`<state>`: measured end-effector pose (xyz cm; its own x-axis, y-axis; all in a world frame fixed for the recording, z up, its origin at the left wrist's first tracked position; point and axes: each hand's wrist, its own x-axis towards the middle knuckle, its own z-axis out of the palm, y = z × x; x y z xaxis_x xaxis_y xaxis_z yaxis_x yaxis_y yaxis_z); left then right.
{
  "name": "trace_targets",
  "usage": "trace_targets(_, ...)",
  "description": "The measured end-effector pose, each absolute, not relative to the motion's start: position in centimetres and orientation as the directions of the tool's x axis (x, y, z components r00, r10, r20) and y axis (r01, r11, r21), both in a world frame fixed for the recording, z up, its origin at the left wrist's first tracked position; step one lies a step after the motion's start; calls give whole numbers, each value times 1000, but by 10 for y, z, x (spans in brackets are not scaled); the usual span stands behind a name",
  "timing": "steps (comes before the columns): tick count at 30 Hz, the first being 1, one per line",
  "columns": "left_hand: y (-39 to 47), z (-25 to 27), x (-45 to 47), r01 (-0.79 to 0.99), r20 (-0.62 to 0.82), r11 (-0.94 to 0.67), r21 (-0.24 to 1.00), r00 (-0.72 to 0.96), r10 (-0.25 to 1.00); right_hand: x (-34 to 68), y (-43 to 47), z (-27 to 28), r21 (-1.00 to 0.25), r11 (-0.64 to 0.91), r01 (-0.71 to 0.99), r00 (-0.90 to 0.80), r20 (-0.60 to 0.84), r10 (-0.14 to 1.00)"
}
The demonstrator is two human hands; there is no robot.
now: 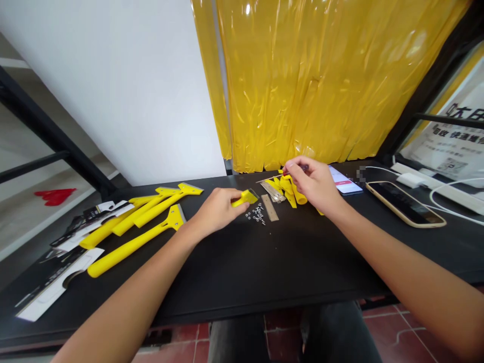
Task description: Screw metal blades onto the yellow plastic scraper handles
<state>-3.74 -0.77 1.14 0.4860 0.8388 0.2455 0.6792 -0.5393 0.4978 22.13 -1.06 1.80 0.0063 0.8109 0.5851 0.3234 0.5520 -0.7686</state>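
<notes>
My left hand is closed round a yellow scraper, its head pointing right over the black table. Between thumb and fingers my right hand pinches a screwdriver with a thin metal shaft that points left; most of its handle is hidden. Just right of the held scraper lie small screws and nuts in a loose scatter. A flat metal blade rests beside them. Under and behind my right hand are more blades and several yellow scraper parts.
Several long-handled yellow scrapers lie at left, near black-and-white cardboard packaging. At right are a phone in a beige case, another lit phone, and a white power strip with cables. Yellow plastic curtain strips hang behind the table.
</notes>
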Motion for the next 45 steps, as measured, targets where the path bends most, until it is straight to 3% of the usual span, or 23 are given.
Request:
trace_targets(3,-9,3,-36,722,346,-675,156,600,722,219,-14,20,-768,539,346,-18,569,822)
trace_targets(6,-8,-6,-33,718,330,-695,-30,663,671,217,-14,19,-734,561,383,-53,589,807)
trace_targets(10,-4,-13,-32,737,349,-671,-89,653,672,217,-11,18,-739,571,359,-57,593,803)
trace_targets(17,-2,-11,-34,753,369,-632,-184,649,666,214,-16,18,-846,510,152,-77,505,860)
trace_targets(26,-10,-2,-26,706,346,-648,-285,706,617,207,-20,13,-814,545,202,-124,531,838)
trace_targets(32,-14,5,-27,762,352,-631,-149,637,686,210,-20,19,-823,554,126,10,560,829)
trace_targets(38,-25,22,-26,832,313,-489,263,406,859,206,-33,24,-791,598,127,120,611,783)
trace_targets(42,-22,19,-27,684,226,-446,577,392,892,201,-40,21,-766,615,189,49,632,773)
trace_targets(45,-18,14,-24,516,92,-315,797,412,907,200,-40,20,-743,634,214,3,649,760)
